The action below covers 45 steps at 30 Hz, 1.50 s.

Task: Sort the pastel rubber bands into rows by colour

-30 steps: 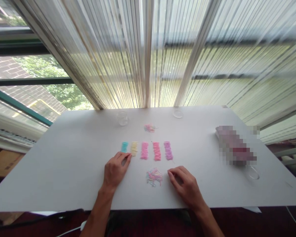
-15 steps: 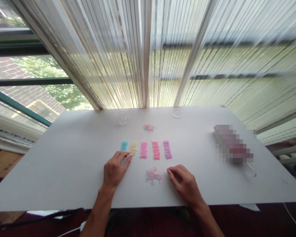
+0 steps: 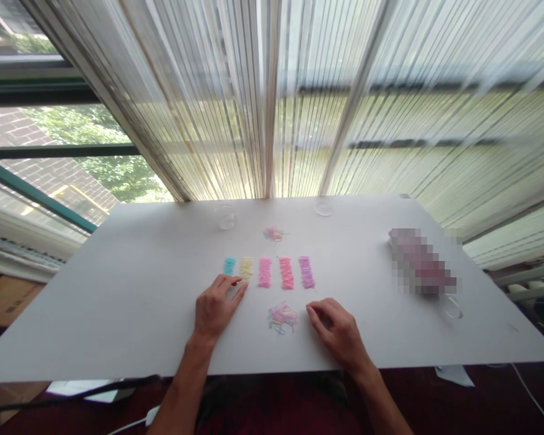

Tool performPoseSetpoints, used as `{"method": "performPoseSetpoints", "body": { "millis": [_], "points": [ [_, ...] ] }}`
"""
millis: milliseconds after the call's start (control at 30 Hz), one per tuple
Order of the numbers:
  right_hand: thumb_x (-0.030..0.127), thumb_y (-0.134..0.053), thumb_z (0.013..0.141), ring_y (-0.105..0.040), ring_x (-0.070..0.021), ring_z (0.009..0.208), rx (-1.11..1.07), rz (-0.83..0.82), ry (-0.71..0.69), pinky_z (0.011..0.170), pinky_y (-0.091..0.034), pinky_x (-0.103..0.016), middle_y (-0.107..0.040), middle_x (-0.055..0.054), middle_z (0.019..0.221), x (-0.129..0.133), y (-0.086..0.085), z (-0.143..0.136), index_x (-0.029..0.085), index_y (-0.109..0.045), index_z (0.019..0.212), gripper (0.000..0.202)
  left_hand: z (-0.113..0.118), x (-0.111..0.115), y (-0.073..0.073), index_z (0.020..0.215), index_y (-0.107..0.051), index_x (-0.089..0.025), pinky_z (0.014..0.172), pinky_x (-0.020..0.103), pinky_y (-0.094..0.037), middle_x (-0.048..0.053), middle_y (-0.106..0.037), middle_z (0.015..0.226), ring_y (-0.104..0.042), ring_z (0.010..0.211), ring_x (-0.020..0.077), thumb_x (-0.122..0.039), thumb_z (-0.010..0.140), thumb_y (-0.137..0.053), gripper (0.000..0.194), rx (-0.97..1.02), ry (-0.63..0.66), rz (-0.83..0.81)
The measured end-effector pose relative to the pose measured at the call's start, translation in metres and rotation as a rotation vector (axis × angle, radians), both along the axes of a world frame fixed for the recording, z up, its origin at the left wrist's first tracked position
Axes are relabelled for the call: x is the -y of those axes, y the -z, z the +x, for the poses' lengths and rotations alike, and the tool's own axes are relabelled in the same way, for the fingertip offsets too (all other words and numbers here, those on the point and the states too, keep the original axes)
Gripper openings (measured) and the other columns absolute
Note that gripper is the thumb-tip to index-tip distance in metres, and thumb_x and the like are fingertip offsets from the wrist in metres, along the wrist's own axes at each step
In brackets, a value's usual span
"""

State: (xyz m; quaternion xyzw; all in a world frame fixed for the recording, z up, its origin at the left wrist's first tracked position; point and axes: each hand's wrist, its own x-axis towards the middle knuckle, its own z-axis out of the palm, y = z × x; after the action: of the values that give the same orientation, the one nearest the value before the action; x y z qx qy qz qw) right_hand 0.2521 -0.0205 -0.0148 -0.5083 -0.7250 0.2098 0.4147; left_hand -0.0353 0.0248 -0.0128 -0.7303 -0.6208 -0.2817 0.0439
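Note:
My left hand (image 3: 217, 305) is at the near end of a column of small yellow pieces (image 3: 246, 267), thumb and index finger pinching around the lowest one. Just left of that column is a shorter teal column (image 3: 229, 266), its lower end close to my fingers. Columns of pink pieces (image 3: 265, 273), coral-pink pieces (image 3: 286, 273) and purple pieces (image 3: 306, 272) stand to the right. In front lies a loose pile of mixed pastel clip-like pieces (image 3: 281, 317). My right hand (image 3: 338, 329) rests right of this pile, thumb and index fingertips together; anything between them is hidden.
A smaller mixed pile (image 3: 274, 234) lies beyond the columns. Farther back are a clear round container (image 3: 227, 217) and a clear round lid (image 3: 323, 208). A blurred-out pinkish pouch-like object (image 3: 421, 260) with a loop lies at the right of the white table (image 3: 140, 290).
My left hand has shifted slightly right along the lower end of the yellow column. My right hand stays almost in place. The whole view has moved a little.

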Motion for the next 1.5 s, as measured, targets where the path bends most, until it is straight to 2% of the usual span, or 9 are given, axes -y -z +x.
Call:
{"method": "performPoseSetpoints", "body": {
  "millis": [167, 300, 400, 500, 567, 833, 1267, 1500],
  "points": [
    [0.025, -0.056, 0.1, -0.067, -0.0187, 0.073, 0.021, 0.007, 0.009, 0.069, -0.055, -0.03, -0.069, -0.003, 0.082, 0.001, -0.003, -0.001, 0.023, -0.067, 0.09, 0.015, 0.002, -0.002, -0.003, 0.099, -0.073, -0.022, 0.059, 0.023, -0.047, 0.002, -0.075, 0.094, -0.068, 0.067, 0.0152, -0.034, 0.097, -0.061, 0.017, 0.015, -0.003, -0.017],
    [0.025, -0.056, 0.1, -0.065, -0.0184, 0.071, 0.035, 0.034, 0.01, 0.067, -0.055, -0.03, -0.069, -0.003, 0.08, 0.002, -0.004, -0.002, 0.023, -0.067, 0.09, 0.015, 0.005, 0.007, -0.011, 0.096, -0.073, -0.022, 0.06, 0.024, -0.048, 0.002, -0.075, 0.092, -0.064, 0.062, 0.0135, -0.033, 0.099, -0.058, 0.019, 0.08, 0.027, 0.011],
    [0.024, -0.056, 0.1, -0.065, -0.0186, 0.072, 0.052, 0.054, -0.001, 0.067, -0.054, -0.031, -0.068, -0.003, 0.08, 0.006, -0.004, -0.005, 0.023, -0.067, 0.09, 0.015, 0.013, 0.02, -0.02, 0.094, -0.073, -0.023, 0.063, 0.023, -0.051, 0.001, -0.074, 0.091, -0.064, 0.063, 0.0126, -0.032, 0.1, -0.055, 0.021, 0.18, 0.176, -0.073],
    [0.023, -0.057, 0.1, -0.065, -0.0189, 0.074, 0.055, 0.02, -0.039, 0.069, -0.055, -0.031, -0.067, -0.003, 0.081, 0.012, -0.005, -0.011, 0.023, -0.068, 0.092, 0.014, 0.022, 0.035, -0.024, 0.098, -0.072, -0.024, 0.07, 0.022, -0.054, 0.001, -0.074, 0.094, -0.071, 0.08, 0.0147, -0.029, 0.1, -0.055, 0.018, 0.195, 0.383, -0.226],
    [0.022, -0.057, 0.1, -0.065, -0.0191, 0.077, 0.056, 0.0, -0.072, 0.07, -0.055, -0.032, -0.066, -0.003, 0.083, 0.017, -0.007, -0.016, 0.023, -0.069, 0.095, 0.013, 0.028, 0.044, -0.023, 0.102, -0.072, -0.024, 0.074, 0.024, -0.055, 0.001, -0.074, 0.096, -0.073, 0.082, 0.0162, -0.027, 0.098, -0.059, 0.014, 0.169, 0.425, -0.279],
    [0.018, -0.06, 0.097, -0.064, -0.0205, 0.079, 0.128, 0.052, -0.099, 0.071, -0.056, -0.033, -0.064, -0.003, 0.082, 0.02, -0.006, -0.033, 0.023, -0.068, 0.098, 0.009, 0.036, 0.055, -0.013, 0.096, -0.071, -0.024, 0.072, 0.027, -0.056, 0.002, -0.073, 0.093, -0.072, 0.077, 0.0174, -0.024, 0.093, -0.064, 0.007, 0.088, 0.394, -0.308],
    [0.014, -0.061, 0.095, -0.063, -0.0204, 0.077, 0.158, 0.08, -0.095, 0.07, -0.055, -0.033, -0.065, -0.003, 0.081, 0.014, -0.001, -0.044, 0.023, -0.065, 0.09, 0.011, 0.04, 0.054, -0.011, 0.09, -0.07, -0.024, 0.071, 0.028, -0.054, 0.001, -0.073, 0.089, -0.07, 0.074, 0.0178, -0.022, 0.092, -0.065, 0.006, 0.106, 0.384, -0.304],
    [0.011, -0.063, 0.092, -0.064, -0.0197, 0.076, 0.1, 0.078, -0.109, 0.07, -0.055, -0.032, -0.065, -0.002, 0.08, 0.015, -0.002, -0.044, 0.023, -0.065, 0.091, 0.013, 0.04, 0.055, -0.012, 0.094, -0.069, -0.024, 0.071, 0.028, -0.055, 0.001, -0.073, 0.09, -0.071, 0.075, 0.0176, -0.023, 0.091, -0.065, 0.004, 0.119, 0.377, -0.298]
  ]
}}
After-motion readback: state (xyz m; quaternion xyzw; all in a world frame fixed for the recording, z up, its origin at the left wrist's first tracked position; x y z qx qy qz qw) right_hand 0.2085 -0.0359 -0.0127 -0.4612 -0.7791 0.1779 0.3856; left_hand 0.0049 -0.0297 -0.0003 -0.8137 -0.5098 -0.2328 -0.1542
